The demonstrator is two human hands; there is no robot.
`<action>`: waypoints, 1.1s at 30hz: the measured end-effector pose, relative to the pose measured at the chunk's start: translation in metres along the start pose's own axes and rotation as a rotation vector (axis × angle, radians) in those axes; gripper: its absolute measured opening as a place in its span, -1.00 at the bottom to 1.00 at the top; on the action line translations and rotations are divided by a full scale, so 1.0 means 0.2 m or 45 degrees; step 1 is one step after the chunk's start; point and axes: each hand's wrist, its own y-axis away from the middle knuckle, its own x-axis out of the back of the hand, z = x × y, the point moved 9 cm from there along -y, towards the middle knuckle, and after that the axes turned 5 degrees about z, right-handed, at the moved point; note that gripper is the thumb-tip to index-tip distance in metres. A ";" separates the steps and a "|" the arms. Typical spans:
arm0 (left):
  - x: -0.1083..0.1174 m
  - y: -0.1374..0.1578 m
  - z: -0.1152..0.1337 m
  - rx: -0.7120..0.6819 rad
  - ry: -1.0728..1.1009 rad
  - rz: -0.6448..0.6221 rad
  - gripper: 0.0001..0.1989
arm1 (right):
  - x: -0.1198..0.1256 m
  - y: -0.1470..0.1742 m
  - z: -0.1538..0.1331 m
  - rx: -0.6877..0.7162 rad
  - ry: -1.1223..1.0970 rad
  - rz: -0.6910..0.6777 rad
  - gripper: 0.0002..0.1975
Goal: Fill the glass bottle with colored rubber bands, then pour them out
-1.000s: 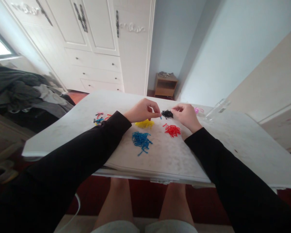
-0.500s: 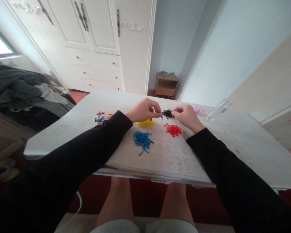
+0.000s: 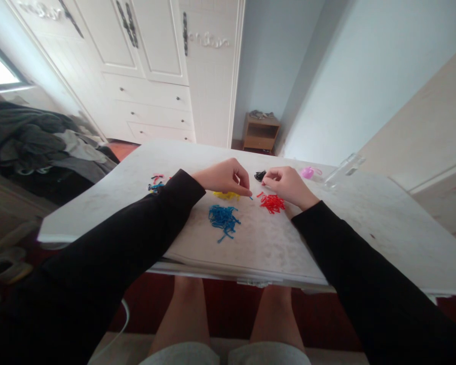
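Left hand: the left hand (image 3: 228, 175) grips a small blue piece (image 3: 251, 198) at its fingertips, above the table's middle; whether the piece touches the tabletop cannot be told.
Right hand: the right hand (image 3: 285, 183) has thumb and fingers bent together, tips just beside the black heap; too small to tell whether they close on anything.
Black heap: the black heap (image 3: 259, 176) lies toward the table's far edge.
Yellow heap: the yellow heap (image 3: 226, 195) is partly hidden by the left hand.
Red heap: the red heap (image 3: 272, 204) lies just nearside of the right hand.
Blue heap: the blue heap (image 3: 224, 218) is the closest of the heaps to the near edge.
Mixed pieces: the mixed pieces (image 3: 156, 188) lie toward the far left corner, partly behind the left sleeve (image 3: 148, 228).
Far edge, right of the hands: a pink item (image 3: 307, 173) and a clear container (image 3: 344, 171).
Surface: white table (image 3: 403, 233).
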 end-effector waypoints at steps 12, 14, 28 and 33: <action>-0.05 0.06 0.09 -0.134 -0.064 -0.237 -0.84 | 0.01 0.01 -0.02 0.050 0.094 0.052 -0.79; -0.06 0.07 0.10 -0.129 -0.067 -0.265 -0.86 | 0.02 0.01 -0.03 0.055 0.095 0.073 -0.78; 0.07 0.09 0.08 -0.127 -0.197 -0.131 -0.86 | 0.01 0.03 -0.09 0.095 0.070 0.048 -0.79; 0.10 0.11 0.00 -0.074 -0.291 -0.229 -0.87 | 0.01 0.03 -0.10 0.110 0.060 0.060 -0.79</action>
